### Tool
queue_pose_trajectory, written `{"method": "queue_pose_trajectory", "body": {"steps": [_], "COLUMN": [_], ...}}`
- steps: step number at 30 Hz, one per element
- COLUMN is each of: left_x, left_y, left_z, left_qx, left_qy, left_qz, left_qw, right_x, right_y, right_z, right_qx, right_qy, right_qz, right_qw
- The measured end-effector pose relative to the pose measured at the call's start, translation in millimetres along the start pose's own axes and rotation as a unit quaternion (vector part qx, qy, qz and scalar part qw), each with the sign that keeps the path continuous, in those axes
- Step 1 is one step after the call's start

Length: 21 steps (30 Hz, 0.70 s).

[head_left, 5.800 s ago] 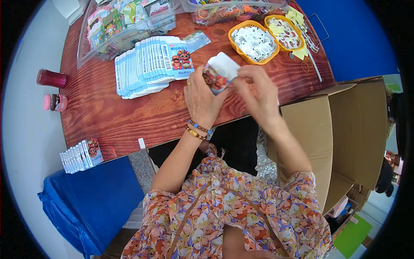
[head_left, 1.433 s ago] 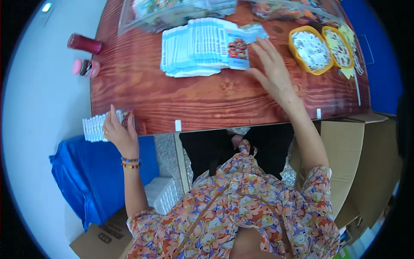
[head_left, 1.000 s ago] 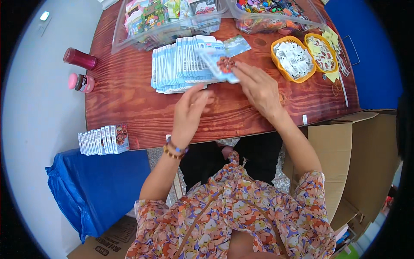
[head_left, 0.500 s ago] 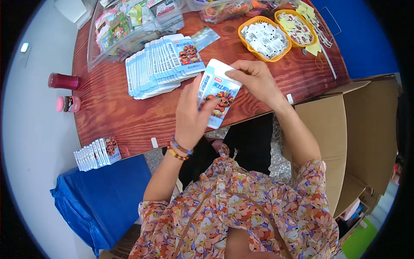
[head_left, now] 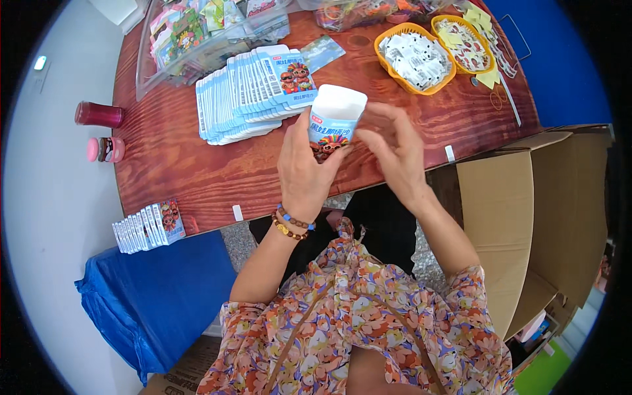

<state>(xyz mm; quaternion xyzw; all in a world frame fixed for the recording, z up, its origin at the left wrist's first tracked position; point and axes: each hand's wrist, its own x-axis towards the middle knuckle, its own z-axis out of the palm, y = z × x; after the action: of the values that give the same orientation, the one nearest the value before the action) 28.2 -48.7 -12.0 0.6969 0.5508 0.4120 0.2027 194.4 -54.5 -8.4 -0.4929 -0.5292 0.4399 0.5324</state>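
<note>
A small blue-and-white carton (head_left: 329,133) with cartoon figures on its front stands tilted above the table's front edge. Its white top end gapes, with the end flap raised at the back. My left hand (head_left: 305,168) is closed around the lower part, thumb across the front. At the carton's right side is my right hand (head_left: 397,148), its fingers curved and apart with nothing between them; whether a fingertip touches the carton I cannot tell. Just beyond lies a fanned stack of flat cartons (head_left: 247,99) of the same print.
A row of cartons (head_left: 148,229) stands at the table's left front corner. Farther back are a clear bin of colourful packets (head_left: 197,29), a yellow basket of white sachets (head_left: 415,59) and another yellow basket (head_left: 464,46). A large cardboard box (head_left: 497,230) adjoins the right side.
The carton's top has opened up and now tips toward me. My right hand has let go of its top edge and drawn slightly right and down, fingers spreading.
</note>
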Motion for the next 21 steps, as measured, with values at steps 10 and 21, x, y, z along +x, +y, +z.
{"method": "queue_pose_trajectory", "body": {"steps": [10,21], "left_x": [-9,-12], "left_y": [7,-6], "left_z": [-21,-17], "left_qx": [-0.261,-0.372], "left_qy": [-0.124,-0.208], "left_qz": [-0.122,-0.139], "left_qw": [0.949,0.894], "right_x": [8,8], "right_y": [24,-3], "right_z": [-24,-25], "right_qx": [0.0,0.115], "right_qy": [-0.079,-0.126], "right_qz": [-0.037,0.004], "right_qw": [0.996,0.985]}}
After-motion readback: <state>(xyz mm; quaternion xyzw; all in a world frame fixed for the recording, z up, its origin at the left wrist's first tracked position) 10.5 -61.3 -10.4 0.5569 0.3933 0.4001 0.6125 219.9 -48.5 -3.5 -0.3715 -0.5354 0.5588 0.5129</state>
